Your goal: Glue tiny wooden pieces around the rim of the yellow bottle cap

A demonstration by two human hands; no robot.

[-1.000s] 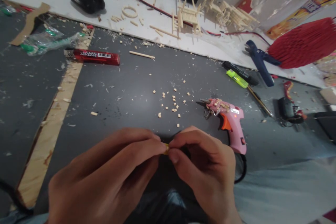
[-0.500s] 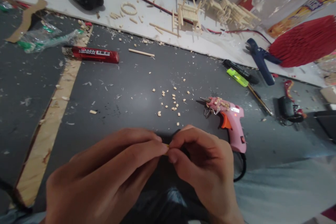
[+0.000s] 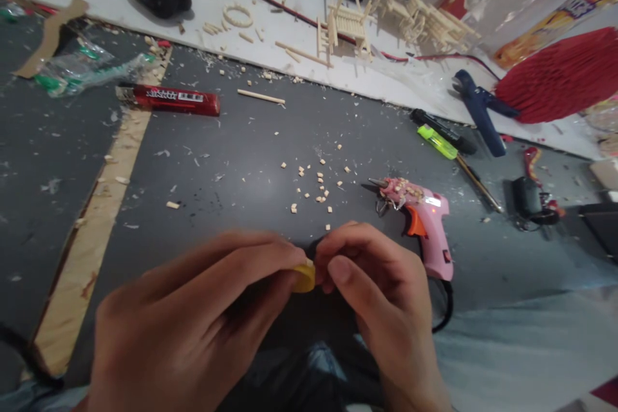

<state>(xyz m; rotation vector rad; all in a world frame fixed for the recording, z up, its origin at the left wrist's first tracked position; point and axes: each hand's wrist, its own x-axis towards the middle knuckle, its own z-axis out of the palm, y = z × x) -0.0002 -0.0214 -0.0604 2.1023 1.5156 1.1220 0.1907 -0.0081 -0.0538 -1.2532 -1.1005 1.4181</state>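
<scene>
A small yellow disc-like piece (image 3: 304, 278) shows at the fingertips of my left hand (image 3: 193, 309), which pinches it between thumb and fingers. Part of the piece is hidden under those fingers. A tiny pale bit sits on its upper edge. My right hand (image 3: 381, 296) is at the piece's right side, fingers loosely curled and fingertips at or very near its edge; its thumb is lifted away. Just beyond the hands, several tiny cut wooden bits (image 3: 320, 198) are scattered on the grey tabletop (image 3: 232, 154). A pink glue gun (image 3: 434, 225) lies to the right of my right hand.
A red tube (image 3: 178, 102) and a thin wooden stick (image 3: 261, 96) lie farther back. At right are a green-yellow cutter (image 3: 437, 141) and dark blue pliers (image 3: 480, 116). Small stick-built models, including a chair-like one (image 3: 348, 22), stand on the white strip behind.
The yellow piece has turned so that its rounded face shows more. My right thumb has come off it and lifted, and the right fingers have loosened.
</scene>
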